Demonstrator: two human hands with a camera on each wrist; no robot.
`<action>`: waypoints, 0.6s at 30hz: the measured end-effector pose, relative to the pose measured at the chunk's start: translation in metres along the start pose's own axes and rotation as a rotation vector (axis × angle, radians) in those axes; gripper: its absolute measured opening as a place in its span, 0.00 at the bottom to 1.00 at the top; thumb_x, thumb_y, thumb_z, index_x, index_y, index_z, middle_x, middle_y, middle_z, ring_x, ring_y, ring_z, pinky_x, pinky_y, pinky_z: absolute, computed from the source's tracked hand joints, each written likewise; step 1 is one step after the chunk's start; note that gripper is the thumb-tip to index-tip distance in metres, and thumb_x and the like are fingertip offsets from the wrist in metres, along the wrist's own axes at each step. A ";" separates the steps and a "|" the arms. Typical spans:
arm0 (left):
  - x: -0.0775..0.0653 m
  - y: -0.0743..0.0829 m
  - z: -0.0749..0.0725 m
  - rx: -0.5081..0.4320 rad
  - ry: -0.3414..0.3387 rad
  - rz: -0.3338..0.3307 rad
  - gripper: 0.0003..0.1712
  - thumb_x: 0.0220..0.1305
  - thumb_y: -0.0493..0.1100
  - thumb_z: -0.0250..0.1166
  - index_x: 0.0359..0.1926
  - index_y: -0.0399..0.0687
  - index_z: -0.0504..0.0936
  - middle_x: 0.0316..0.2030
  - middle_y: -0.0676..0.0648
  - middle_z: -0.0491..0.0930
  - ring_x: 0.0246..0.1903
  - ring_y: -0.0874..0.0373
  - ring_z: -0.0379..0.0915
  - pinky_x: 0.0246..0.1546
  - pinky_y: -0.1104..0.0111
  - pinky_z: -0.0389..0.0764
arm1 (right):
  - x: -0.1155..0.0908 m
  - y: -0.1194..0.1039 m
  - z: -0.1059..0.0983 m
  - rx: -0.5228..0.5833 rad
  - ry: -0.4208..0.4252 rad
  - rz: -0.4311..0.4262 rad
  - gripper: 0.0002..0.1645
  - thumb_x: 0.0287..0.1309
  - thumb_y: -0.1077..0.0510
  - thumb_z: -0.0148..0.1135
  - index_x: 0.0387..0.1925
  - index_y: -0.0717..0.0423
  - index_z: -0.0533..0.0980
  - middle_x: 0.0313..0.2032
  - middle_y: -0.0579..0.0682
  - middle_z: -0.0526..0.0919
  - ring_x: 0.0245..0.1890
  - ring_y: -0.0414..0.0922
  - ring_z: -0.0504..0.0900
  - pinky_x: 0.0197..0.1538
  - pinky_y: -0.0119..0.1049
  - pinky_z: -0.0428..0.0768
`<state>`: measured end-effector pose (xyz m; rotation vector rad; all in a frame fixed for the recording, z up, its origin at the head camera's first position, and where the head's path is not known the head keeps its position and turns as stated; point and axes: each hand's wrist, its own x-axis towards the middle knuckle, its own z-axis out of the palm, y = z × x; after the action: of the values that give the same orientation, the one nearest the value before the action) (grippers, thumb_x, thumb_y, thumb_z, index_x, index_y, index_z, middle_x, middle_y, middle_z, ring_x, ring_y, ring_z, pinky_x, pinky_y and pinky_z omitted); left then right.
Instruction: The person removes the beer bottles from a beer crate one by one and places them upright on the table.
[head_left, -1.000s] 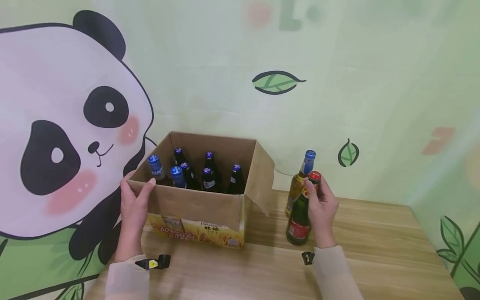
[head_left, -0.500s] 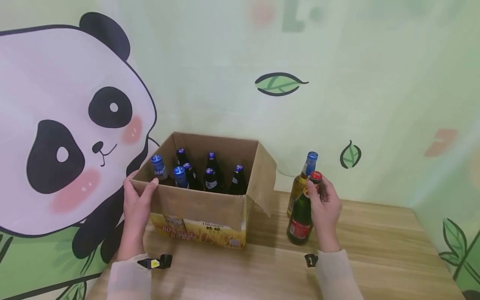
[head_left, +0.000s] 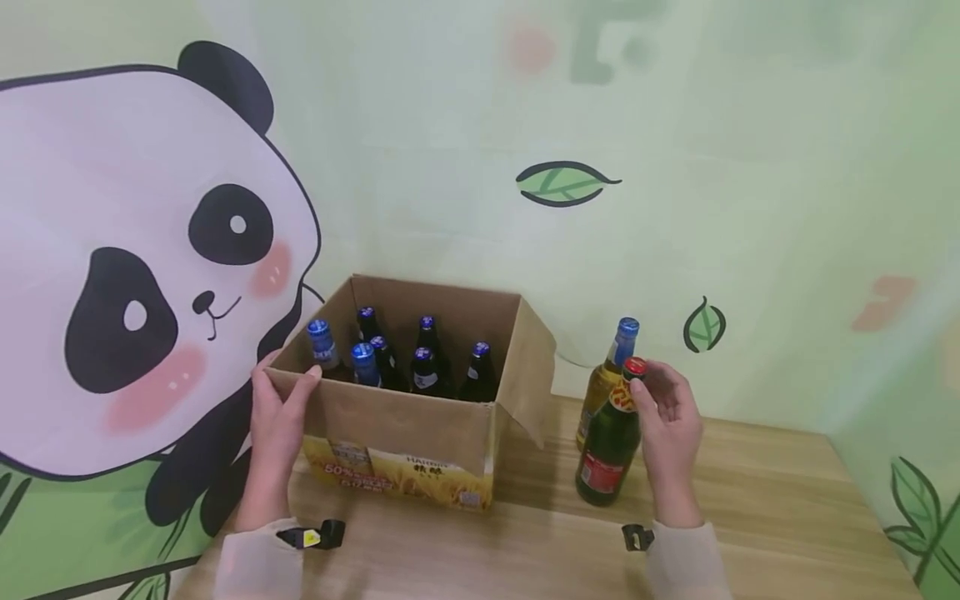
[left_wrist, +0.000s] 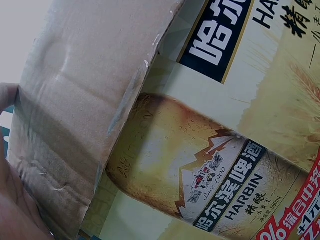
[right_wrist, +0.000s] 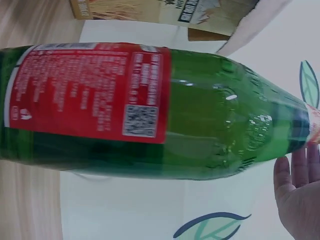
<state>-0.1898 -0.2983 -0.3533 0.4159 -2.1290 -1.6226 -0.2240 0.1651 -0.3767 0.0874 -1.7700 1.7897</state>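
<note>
Right-wrist view brings up a printed code on the red label (right_wrist: 87, 95) of the green glass bottle with a red cap (head_left: 611, 446), too small to read from the head. Left-wrist view shows a beer bottle picture (left_wrist: 190, 165) printed on the open brown cardboard box (head_left: 405, 417). The left hand (head_left: 277, 425) grips that box's near-left corner. The right hand (head_left: 675, 425) has its fingers loosely parted beside the green bottle's neck; I can't tell whether the thumb touches. Behind it stands a blue-capped amber glass bottle (head_left: 594, 396). Wood-grain tabletop (head_left: 780, 500) separates box from bottles and runs to its right edge. Half a second ago, the right fingers wrapped the neck; now they've loosened.
</note>
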 end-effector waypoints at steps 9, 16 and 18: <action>-0.002 0.001 0.000 -0.001 0.004 0.005 0.48 0.64 0.66 0.63 0.77 0.63 0.50 0.73 0.45 0.57 0.66 0.42 0.57 0.66 0.37 0.57 | 0.006 -0.028 -0.001 0.043 -0.018 -0.211 0.21 0.65 0.66 0.64 0.59 0.65 0.76 0.54 0.60 0.82 0.57 0.46 0.79 0.63 0.35 0.74; 0.000 0.001 0.001 0.002 0.006 0.000 0.49 0.63 0.67 0.63 0.77 0.65 0.49 0.73 0.45 0.56 0.67 0.43 0.56 0.66 0.35 0.57 | 0.008 -0.056 0.014 0.152 -0.132 -0.391 0.21 0.61 0.75 0.62 0.57 0.73 0.75 0.51 0.66 0.82 0.55 0.50 0.80 0.63 0.37 0.74; -0.001 0.001 0.001 0.005 0.003 -0.004 0.49 0.63 0.67 0.63 0.77 0.65 0.49 0.73 0.45 0.56 0.67 0.43 0.56 0.66 0.35 0.57 | 0.007 -0.061 0.020 0.176 -0.175 -0.424 0.22 0.60 0.77 0.61 0.57 0.75 0.75 0.51 0.67 0.82 0.55 0.50 0.81 0.63 0.37 0.75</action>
<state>-0.1894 -0.2970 -0.3531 0.4243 -2.1316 -1.6182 -0.2088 0.1444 -0.3176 0.6588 -1.5577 1.6545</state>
